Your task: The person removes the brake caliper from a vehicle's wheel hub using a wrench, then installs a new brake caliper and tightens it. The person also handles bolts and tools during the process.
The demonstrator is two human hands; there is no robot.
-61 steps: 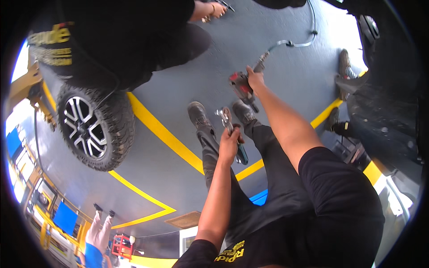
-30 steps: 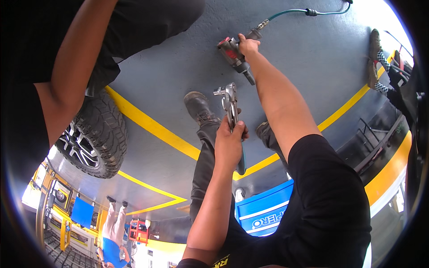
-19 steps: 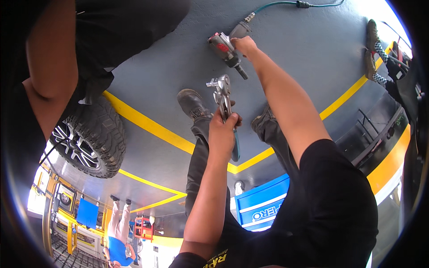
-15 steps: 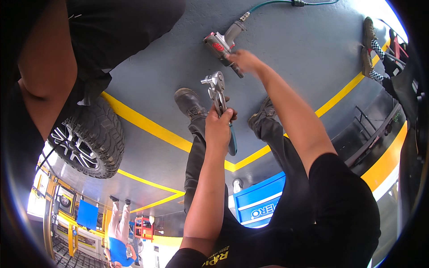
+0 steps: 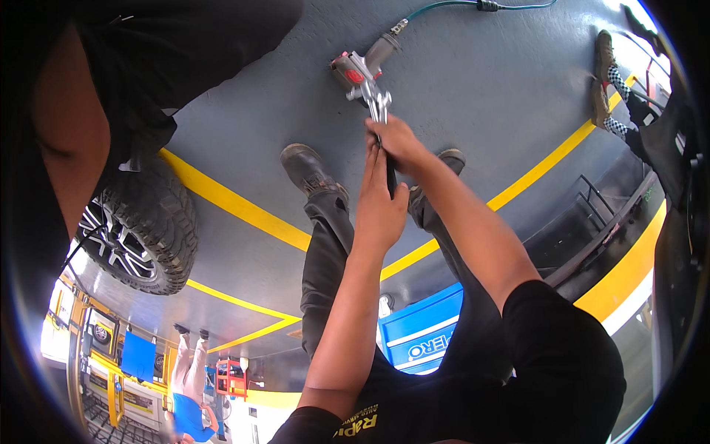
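Observation:
Both hands meet in front of me on a bundle of silver hand tools. A ratchet wrench [image 5: 381, 106] stands out beyond my fingers, its head pointing away; a second shiny tool beside it is blurred and I cannot make out its kind. My right hand [image 5: 401, 145] closes round the shafts just below the heads. Lower down, my left hand [image 5: 380, 214] grips the handle end, where a dark handle shows by the thumb. Past the tool heads, a grey and red air impact wrench [image 5: 355, 70] lies on the floor, its front end partly hidden behind them.
A teal air hose [image 5: 444, 5] runs from the impact wrench to the upper right. At left, another person's bare arm [image 5: 70, 133] is beside an off-road wheel [image 5: 140, 229]. A blue tool cabinet [image 5: 421, 333] stands by my legs. Another person's checkered socks [image 5: 617, 81] show at right.
My right hand has come back from beside the impact wrench onto the tools in my left hand. The tools have moved slightly away from me, over the impact wrench's front end in view.

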